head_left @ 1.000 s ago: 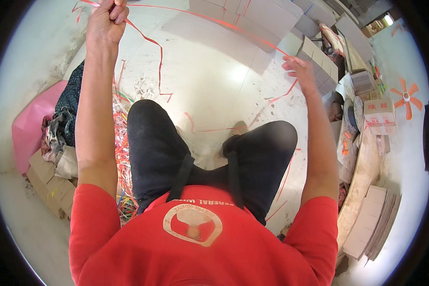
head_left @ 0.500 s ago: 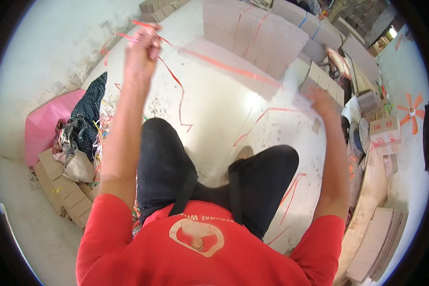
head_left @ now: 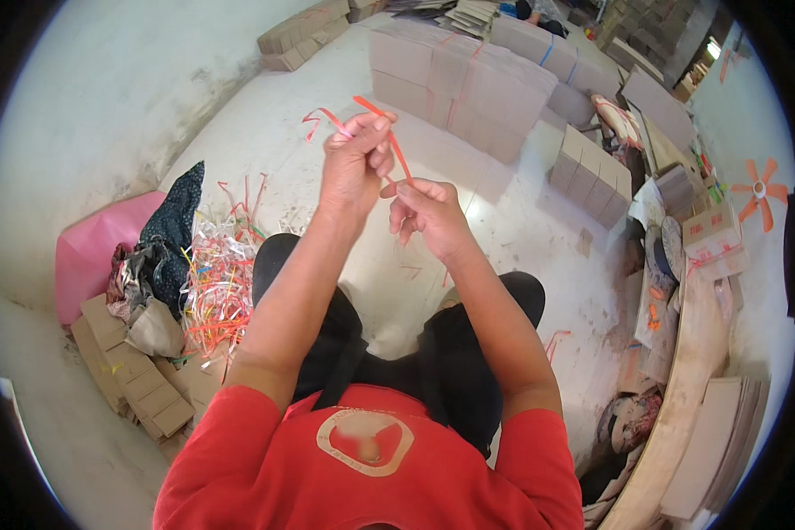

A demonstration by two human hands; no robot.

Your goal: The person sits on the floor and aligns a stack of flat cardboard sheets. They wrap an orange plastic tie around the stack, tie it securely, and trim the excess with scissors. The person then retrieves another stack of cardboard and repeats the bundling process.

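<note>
Close together in front of me, both hands work on a red plastic strap (head_left: pixel 399 157). My left hand (head_left: pixel 355 166) is closed on it, with a short end sticking up past the fingers and a curled length trailing off to the left. Just right of it and a little lower, my right hand (head_left: pixel 429 215) pinches the same strap between thumb and forefinger, its other fingers curled loosely. The strap runs short and straight between the two hands. Where it goes below the right hand is hard to make out.
Beside my left knee lies a heap of cut straps (head_left: pixel 221 283), near dark cloth (head_left: pixel 170 230) and flat cardboard (head_left: pixel 146 380). Ahead stands a large strapped cardboard stack (head_left: pixel 459 88), with a smaller stack (head_left: pixel 592 177) to its right. A wooden plank (head_left: pixel 689 371) and an orange fan (head_left: pixel 759 189) are at right.
My hands were wide apart with a long red strap stretched between them. The left has come right and down, the right has come left, and they now meet in front of me.
</note>
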